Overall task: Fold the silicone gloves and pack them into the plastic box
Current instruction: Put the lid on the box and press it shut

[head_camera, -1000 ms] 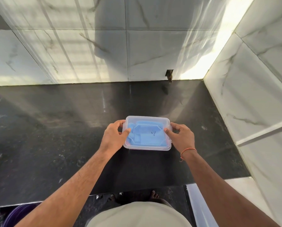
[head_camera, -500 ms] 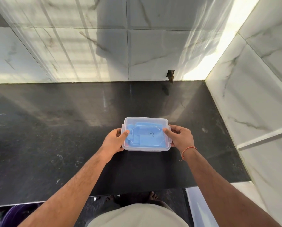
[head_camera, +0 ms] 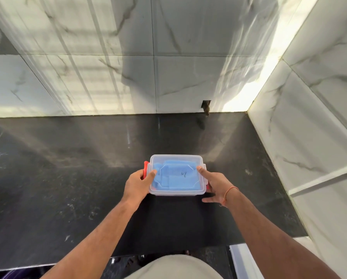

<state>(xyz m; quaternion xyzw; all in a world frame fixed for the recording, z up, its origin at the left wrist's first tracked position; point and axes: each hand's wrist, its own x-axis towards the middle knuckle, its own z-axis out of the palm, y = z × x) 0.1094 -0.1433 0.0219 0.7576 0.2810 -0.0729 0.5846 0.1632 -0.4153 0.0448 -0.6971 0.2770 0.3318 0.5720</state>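
A clear plastic box (head_camera: 176, 193) with its lid on stands on the black counter (head_camera: 68, 178), just in front of me. Folded blue silicone gloves (head_camera: 168, 178) show through the lid. Red latches stick out at both short sides: the left latch (head_camera: 146, 166) and the right latch (head_camera: 208, 186). My left hand (head_camera: 137, 184) grips the box's left end, thumb on the lid, fingers at the left latch. My right hand (head_camera: 215, 184) is at the right end with fingers spread, its index fingertip resting on the lid's right edge.
White marble-tiled walls (head_camera: 168, 77) close the counter at the back and on the right (head_camera: 309, 148). The counter's front edge runs near my body. A purple bucket (head_camera: 11, 274) sits below at the lower left.
The red latches have come into view at both ends of the box. My right hand has loosened from its grip and its fingers have spread. The box stays in place.
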